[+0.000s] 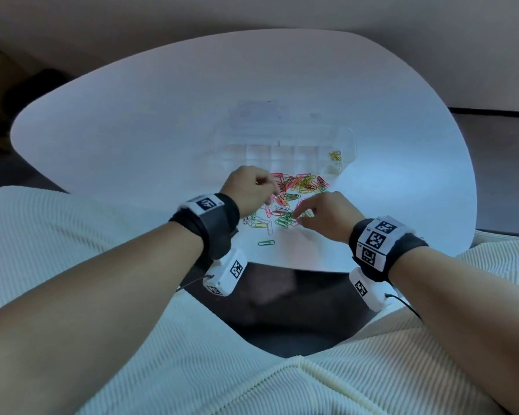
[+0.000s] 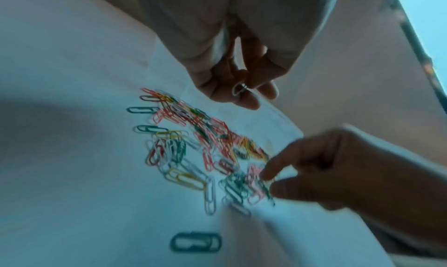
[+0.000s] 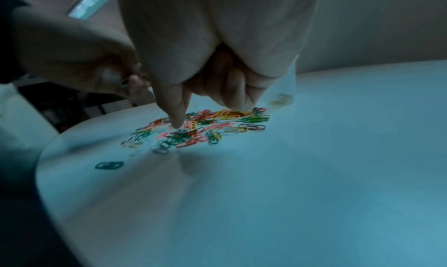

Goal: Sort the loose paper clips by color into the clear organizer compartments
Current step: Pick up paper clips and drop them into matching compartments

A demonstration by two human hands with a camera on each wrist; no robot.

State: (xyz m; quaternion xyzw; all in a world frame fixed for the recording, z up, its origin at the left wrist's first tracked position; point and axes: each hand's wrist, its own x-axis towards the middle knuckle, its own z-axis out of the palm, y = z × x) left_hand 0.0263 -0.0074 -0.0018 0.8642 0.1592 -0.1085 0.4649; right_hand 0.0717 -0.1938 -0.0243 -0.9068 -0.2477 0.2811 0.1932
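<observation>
The clear organizer (image 1: 285,145) is so faint against the white table (image 1: 132,130) that its compartment walls barely show. In the left wrist view the left hand (image 2: 232,64) pinches a small pale clip (image 2: 238,89), perhaps white, its colour lost to blur. The right hand (image 2: 326,168) there is smeared, and its fingertips (image 2: 268,175) cover part of the paper clip pile (image 2: 205,147). Both forearms run off the head view's edge.

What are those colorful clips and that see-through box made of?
The paper clips look like bent wire with a glossy colored coating, probably plastic over metal; the metal itself isn't visible. The organizer appears to be clear hard plastic: the white table shows through its walls.
</observation>
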